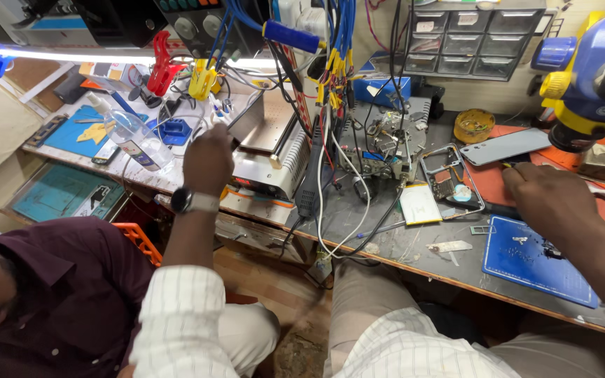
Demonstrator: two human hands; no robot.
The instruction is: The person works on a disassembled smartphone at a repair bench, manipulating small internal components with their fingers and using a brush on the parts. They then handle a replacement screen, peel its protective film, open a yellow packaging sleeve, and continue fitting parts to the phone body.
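Right grip (pixel 544 192) rests beside opened phone (pixel 449 175).

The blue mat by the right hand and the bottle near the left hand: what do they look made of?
The blue mat looks like matte rubber or silicone: dull, no glare, flat with rounded corners. The bottle looks like clear glossy plastic: you see through it, and it shows highlights. Right hand rests just above the mat; left hand is raised beside the bottle.
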